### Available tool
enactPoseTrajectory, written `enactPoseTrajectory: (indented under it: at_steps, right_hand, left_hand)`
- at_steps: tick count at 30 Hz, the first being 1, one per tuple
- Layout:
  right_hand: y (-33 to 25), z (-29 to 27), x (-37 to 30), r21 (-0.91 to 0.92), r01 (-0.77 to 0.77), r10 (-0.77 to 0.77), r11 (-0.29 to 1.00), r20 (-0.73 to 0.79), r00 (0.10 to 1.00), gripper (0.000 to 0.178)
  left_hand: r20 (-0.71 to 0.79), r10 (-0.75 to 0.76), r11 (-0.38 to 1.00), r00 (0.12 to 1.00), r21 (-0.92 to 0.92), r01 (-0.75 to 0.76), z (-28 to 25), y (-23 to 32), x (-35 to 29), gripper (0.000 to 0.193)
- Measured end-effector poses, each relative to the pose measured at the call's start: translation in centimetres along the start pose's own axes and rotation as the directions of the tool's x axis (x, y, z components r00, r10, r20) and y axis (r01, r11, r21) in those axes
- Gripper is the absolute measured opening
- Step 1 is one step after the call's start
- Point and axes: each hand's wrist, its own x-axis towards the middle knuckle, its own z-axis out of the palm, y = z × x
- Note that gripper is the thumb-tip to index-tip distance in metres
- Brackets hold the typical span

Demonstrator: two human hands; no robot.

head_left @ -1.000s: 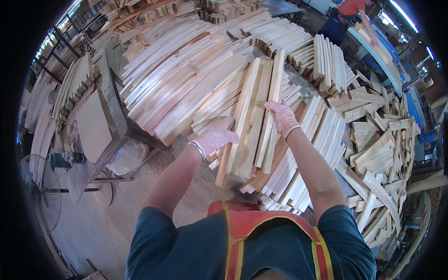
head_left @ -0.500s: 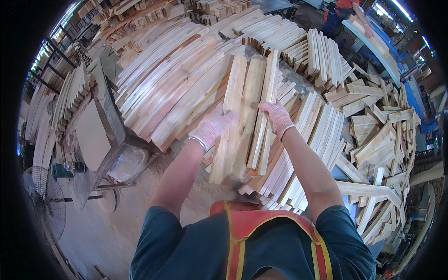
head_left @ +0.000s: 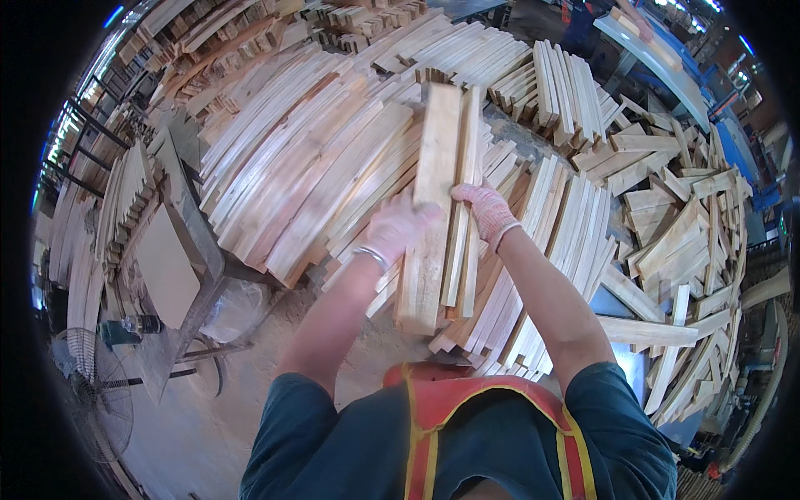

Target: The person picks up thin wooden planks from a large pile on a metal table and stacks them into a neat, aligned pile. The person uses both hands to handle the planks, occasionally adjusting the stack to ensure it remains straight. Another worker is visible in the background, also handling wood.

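In front of my chest I hold several long pale wooden boards upright, side by side. My left hand (head_left: 402,227), in a pinkish knitted glove, is closed on the left edge of a wide board (head_left: 435,158). Its thumb lies across the board's face. Gloved the same way, my right hand (head_left: 489,210) grips the narrower boards (head_left: 468,158) from the right. The boards touch or nearly touch, and their far ends point away from me. Fingers behind the wood are hidden.
Long boards (head_left: 300,175) lie in rows to the left and beyond. A stack of strips (head_left: 550,250) is beside my right forearm, with a jumbled offcut pile (head_left: 675,225) farther right. A metal-framed table (head_left: 212,250) and a floor fan (head_left: 92,392) stand left.
Two wide boards showed between my hands before; now one shows beside the narrower boards. My left hand has moved slightly right, closer to my right hand. The whole view has shifted a little.
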Motion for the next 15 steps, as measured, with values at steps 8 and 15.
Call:
enactPoseTrajectory:
  at_steps: [8, 15]
  right_hand:
    - [2.6, -1.9, 3.7, -0.336, 0.408, -0.302, 0.849, 0.325, 0.896, 0.025]
    - [-3.6, 6.6, -0.4, -0.589, 0.186, -0.118, 0.786, 0.153, 0.981, 0.058]
  left_hand:
    - [0.221, 0.213, 0.051, 0.952, -0.975, 0.215, -2.4, 0.5, -0.2, 0.078]
    - [0.063, 0.109, 0.991, 0.992, -0.089, -0.104, -9.1, -2.1, 4.4, 0.091]
